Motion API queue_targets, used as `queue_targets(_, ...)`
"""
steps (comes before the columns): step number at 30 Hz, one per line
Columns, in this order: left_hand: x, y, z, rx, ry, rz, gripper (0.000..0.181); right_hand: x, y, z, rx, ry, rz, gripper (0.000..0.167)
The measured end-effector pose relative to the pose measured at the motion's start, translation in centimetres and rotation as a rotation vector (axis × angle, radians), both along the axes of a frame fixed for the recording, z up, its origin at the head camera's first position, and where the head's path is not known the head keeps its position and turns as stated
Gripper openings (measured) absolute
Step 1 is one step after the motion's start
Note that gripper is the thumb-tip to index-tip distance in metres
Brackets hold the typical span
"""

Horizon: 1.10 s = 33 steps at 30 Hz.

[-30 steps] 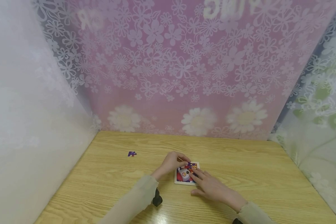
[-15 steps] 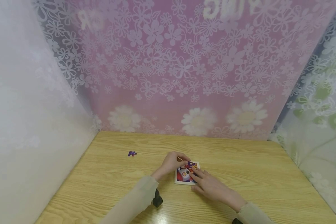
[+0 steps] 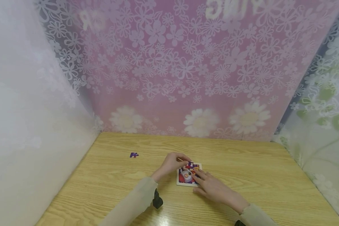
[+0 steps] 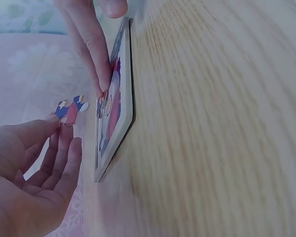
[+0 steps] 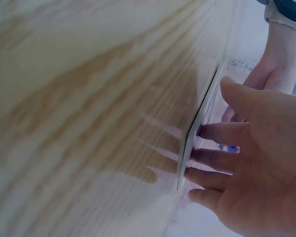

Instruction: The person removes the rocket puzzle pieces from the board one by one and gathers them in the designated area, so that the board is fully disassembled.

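Between thumb and fingers, my left hand [image 3: 170, 164] pinches a jigsaw piece [image 4: 72, 110], blue and red with a pale star. In the left wrist view the piece is held just off the puzzle board [image 4: 122, 118], beside its picture. The board has a pale frame and a cartoon picture of a white figure on red and purple. My right hand [image 3: 214, 188] lies with its fingers stretched out, their tips resting on the board's right part and covering some of the picture. In the right wrist view the straight fingers [image 5: 214, 157] reach over the board's edge.
Another purple jigsaw piece [image 3: 134, 155] lies apart on the wooden table [image 3: 243, 163], toward the back left. A pink flowered curtain [image 3: 169, 78] hangs behind the table, with pale sheets at both sides.
The left hand, still pinching its piece, has shifted very slightly to the left at the board's top edge. The right hand's thumb has drawn in slightly toward the board; its fingers stay in place.
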<state>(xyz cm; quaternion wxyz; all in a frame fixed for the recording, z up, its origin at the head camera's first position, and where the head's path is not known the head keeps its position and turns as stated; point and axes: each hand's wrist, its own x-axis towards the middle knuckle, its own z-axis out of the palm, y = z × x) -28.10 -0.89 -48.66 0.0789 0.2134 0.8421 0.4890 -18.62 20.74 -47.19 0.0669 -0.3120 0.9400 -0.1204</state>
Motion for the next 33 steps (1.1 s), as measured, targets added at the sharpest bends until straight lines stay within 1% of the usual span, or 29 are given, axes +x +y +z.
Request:
queue_targets(5, -0.3, -0.7, -0.3, 0.064, -0.064, 0.004, 0.013, -0.1, 0.0, -0.2, 0.002, -0.009, -0.012, 0.060)
queue_targets(9, -0.6, -1.5, -0.7, 0.080, -0.080, 0.018, 0.013, -0.2, 0.0, -0.3, 0.003, -0.012, -0.013, 0.060)
queue_targets(17, -1.0, -3.7, -0.9, 0.100, -0.065, 0.044, 0.015, -0.2, 0.0, -0.2, 0.004, -0.016, -0.019, 0.060)
queue_targets(25, -1.4, -5.5, -0.7, 0.117, -0.074, 0.066, 0.017, -0.2, 0.0, 0.0, 0.017, 0.002, -0.006, 0.061)
queue_targets(30, -1.6, -6.7, -0.5, 0.097, -0.047, 0.078, 0.017, -0.1, 0.0, 0.1, 0.020, 0.005, 0.006, 0.061)
queue_targets(33, -1.7, -7.4, -0.4, 0.075, -0.050, 0.099, 0.018, -0.1, 0.0, 0.1, 0.015, 0.005, 0.009, 0.061)
